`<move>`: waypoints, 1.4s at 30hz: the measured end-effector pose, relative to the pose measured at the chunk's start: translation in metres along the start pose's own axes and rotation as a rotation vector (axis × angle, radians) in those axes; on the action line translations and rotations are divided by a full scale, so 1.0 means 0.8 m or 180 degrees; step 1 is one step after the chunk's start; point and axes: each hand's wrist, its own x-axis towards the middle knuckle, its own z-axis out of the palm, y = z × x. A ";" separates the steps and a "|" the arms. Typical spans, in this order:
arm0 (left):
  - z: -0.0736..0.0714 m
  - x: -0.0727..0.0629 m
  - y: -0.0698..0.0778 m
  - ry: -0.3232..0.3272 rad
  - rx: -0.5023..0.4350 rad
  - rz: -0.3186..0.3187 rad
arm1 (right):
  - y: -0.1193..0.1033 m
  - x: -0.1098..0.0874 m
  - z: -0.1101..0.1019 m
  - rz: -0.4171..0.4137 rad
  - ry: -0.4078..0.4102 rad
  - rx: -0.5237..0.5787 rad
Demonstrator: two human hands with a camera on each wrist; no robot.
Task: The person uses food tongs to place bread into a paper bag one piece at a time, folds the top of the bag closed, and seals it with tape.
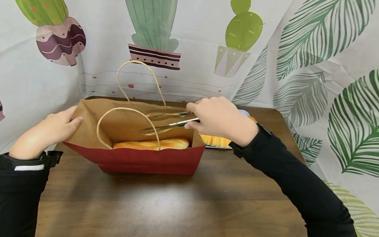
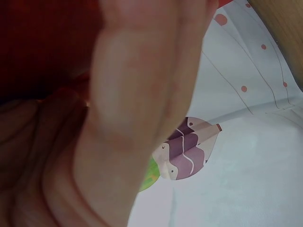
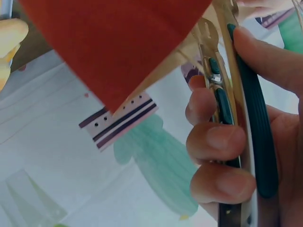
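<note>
A red paper bag (image 1: 148, 161) with a brown inside and two twisted handles stands open-topped on the table. Inside it lies a long golden bread loaf (image 1: 174, 143). My left hand (image 1: 56, 129) pinches the bag's left edge, thumb on the inner side, fingers against the outside. Kitchen tongs (image 1: 168, 126) with dark green grips are held in my right hand (image 1: 219, 118), over the bag's right side. Their two arms stand apart above the loaf, with nothing between the tips. The right wrist view shows fingers curled round the tongs' handle (image 3: 258, 127).
More yellow bread (image 1: 216, 141) sits right of the bag, partly hidden behind my right hand, on something with a pale blue rim (image 1: 244, 112). A cloth with printed cacti and leaves (image 1: 201, 39) hangs behind the wooden table (image 1: 160, 204).
</note>
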 end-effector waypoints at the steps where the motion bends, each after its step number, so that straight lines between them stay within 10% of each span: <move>1: 0.000 0.000 0.000 -0.0002 0.0001 -0.0002 | 0.003 -0.004 -0.001 0.0000 0.0044 0.0008; 29: -0.001 0.000 0.000 -0.0046 0.0008 -0.0037 | 0.095 -0.126 0.037 0.0469 0.1316 0.0359; 42: 0.000 0.001 -0.002 0.0016 0.0017 -0.0007 | 0.136 -0.161 0.078 0.1083 0.1186 0.0385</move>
